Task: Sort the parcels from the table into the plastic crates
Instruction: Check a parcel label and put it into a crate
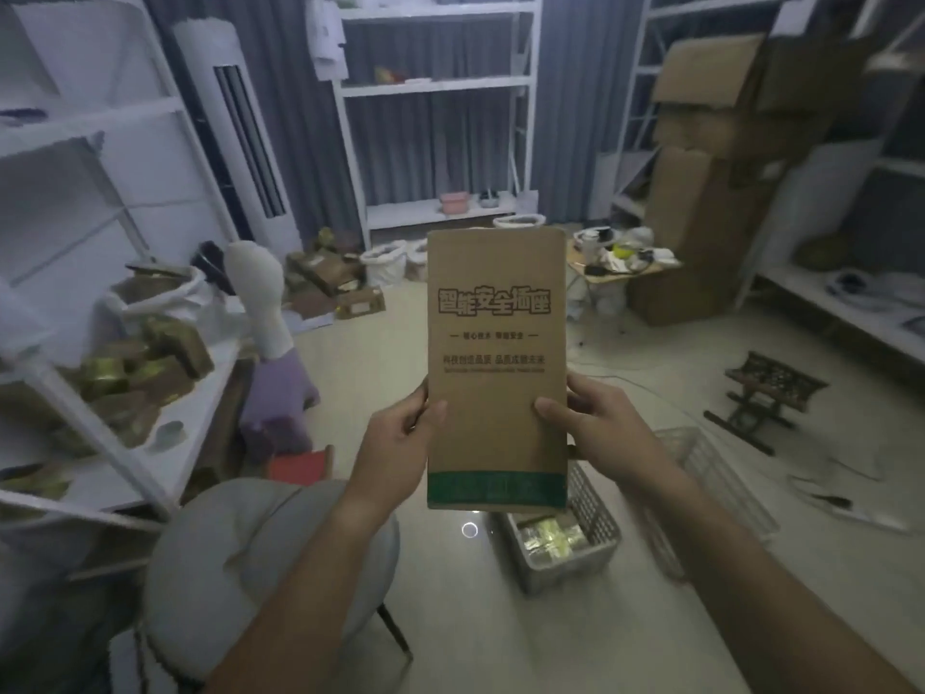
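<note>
I hold a tall brown cardboard parcel [495, 353] upright in front of me, with printed lettering and a green band near its bottom. My left hand [400, 438] grips its lower left edge, thumb on the front. My right hand [595, 423] grips the lower right edge the same way. Below the parcel, on the floor, stands a grey plastic crate [593, 523] holding several taped packets. A second, lighter crate [711, 473] stands to its right and looks empty as far as I can see.
A grey round stool [235, 553] is at lower left. White shelving [115, 343] on the left carries several taped parcels. Cardboard boxes [711, 202] are stacked at the right, a small folding stool [771, 393] stands on the floor, and more parcels [335, 283] lie at the back.
</note>
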